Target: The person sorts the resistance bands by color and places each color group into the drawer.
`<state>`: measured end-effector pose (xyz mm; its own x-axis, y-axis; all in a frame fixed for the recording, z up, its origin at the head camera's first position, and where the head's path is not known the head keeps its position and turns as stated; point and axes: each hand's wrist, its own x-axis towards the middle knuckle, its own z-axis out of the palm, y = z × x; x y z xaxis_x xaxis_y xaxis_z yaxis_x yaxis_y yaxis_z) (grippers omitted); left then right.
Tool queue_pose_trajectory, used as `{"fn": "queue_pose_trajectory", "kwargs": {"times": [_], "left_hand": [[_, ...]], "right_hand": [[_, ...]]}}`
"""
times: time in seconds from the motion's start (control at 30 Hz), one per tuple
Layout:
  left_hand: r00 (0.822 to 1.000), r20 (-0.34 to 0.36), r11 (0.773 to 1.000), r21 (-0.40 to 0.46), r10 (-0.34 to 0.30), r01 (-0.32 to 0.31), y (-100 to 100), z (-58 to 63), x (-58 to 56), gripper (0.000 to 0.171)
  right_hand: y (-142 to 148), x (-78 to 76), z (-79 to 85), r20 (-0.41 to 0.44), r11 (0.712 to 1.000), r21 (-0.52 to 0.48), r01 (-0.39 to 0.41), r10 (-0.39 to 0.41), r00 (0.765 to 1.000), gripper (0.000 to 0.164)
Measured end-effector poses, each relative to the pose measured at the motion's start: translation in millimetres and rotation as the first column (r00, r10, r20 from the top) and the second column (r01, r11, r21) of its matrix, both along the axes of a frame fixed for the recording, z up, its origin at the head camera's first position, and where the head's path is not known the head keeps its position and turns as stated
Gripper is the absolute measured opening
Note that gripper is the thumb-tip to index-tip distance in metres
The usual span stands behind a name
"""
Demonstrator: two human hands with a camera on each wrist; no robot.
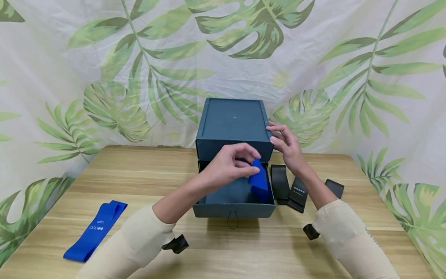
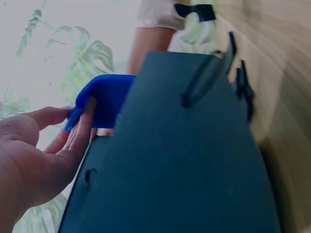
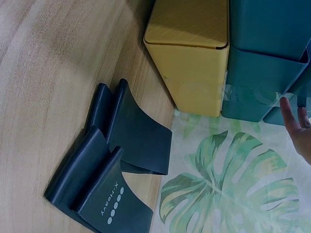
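Observation:
My left hand [image 1: 231,164] pinches a blue resistance band [image 1: 258,180] between thumb and fingers over the right side of a pulled-out drawer [image 1: 233,210]. In the left wrist view the band [image 2: 112,99] curves up from the fingers, partly hidden behind the drawer front. The drawer belongs to a dark teal box [image 1: 234,118] with a thin loop pull on its front. My right hand [image 1: 287,145] rests its fingertips against the box's upper right edge, the fingers extended. In the right wrist view only a few fingers [image 3: 296,126] show at the side of the box.
Another blue band [image 1: 95,231], marked Light, lies at the left of the table. Black bands [image 1: 280,184] lie right of the drawer, one [image 3: 114,196] marked X-Heavy; a further black band [image 1: 335,188] lies beyond the right forearm. A yellow box [image 3: 194,68] adjoins the teal one.

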<state>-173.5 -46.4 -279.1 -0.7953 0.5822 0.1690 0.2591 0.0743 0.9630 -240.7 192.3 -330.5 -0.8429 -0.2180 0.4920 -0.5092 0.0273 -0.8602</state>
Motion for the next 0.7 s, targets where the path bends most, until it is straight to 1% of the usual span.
{"fn": "queue_pose_trajectory", "kwargs": {"times": [0.1, 0.17, 0.27, 0.37, 0.53, 0.6, 0.7], "left_hand": [[0.999, -0.028, 0.998, -0.054, 0.019, -0.020, -11, -9.3, 1.7, 0.025], [0.997, -0.060, 0.995, -0.084, 0.046, -0.051, -18, -14.4, 3.4, 0.023], [0.992, -0.094, 0.990, -0.109, 0.083, -0.093, -30, -20.4, 5.5, 0.022], [0.989, -0.106, 0.984, -0.133, 0.105, -0.119, -39, -26.4, 5.5, 0.021], [0.984, -0.112, 0.966, -0.200, 0.142, -0.162, -50, -30.7, 5.5, 0.017], [0.980, -0.129, 0.956, -0.233, 0.151, -0.178, -53, -29.8, 5.7, 0.016], [0.975, -0.170, 0.945, -0.270, 0.145, -0.187, -57, -29.6, 4.5, 0.015]], "right_hand": [[0, 0.1, -0.4, -0.002, 1.000, 0.001, 0.005, -0.005, 1.000, 0.039], [0, 0.2, -0.4, -0.003, 1.000, 0.002, 0.008, -0.008, 1.000, 0.038], [0, 0.3, -0.2, -0.004, 1.000, 0.000, 0.010, -0.010, 1.000, 0.035], [0, 0.1, -0.3, -0.003, 1.000, 0.002, 0.014, -0.014, 1.000, 0.034], [0, -0.2, -0.6, -0.004, 1.000, 0.018, 0.017, -0.016, 1.000, 0.037], [0, 0.0, -0.7, -0.002, 1.000, 0.017, 0.017, -0.017, 1.000, 0.037], [0, 0.3, -1.0, 0.000, 1.000, 0.010, 0.017, -0.017, 1.000, 0.038]]}}
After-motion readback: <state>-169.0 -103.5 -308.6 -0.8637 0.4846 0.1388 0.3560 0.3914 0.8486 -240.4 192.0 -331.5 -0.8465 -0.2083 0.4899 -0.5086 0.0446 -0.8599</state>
